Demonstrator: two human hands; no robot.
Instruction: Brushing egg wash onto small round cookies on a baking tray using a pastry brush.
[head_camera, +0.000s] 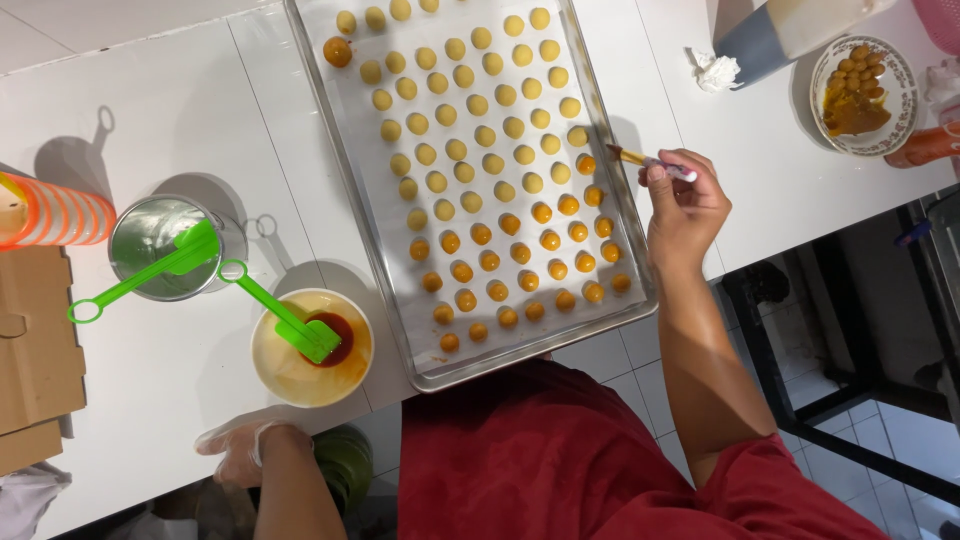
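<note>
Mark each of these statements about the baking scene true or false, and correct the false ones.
1. The right hand holds a small brush over the baking tray. True.
2. Every dough ball on the tray is glazed dark. False: only the near rows are darker orange; the far rows are pale.
3. A green spatula rests in the bowl of egg wash. True.
4. The left hand is bare. False: it wears a clear glove.
5. The metal cup is empty. False: a green spatula lies in it.
</note>
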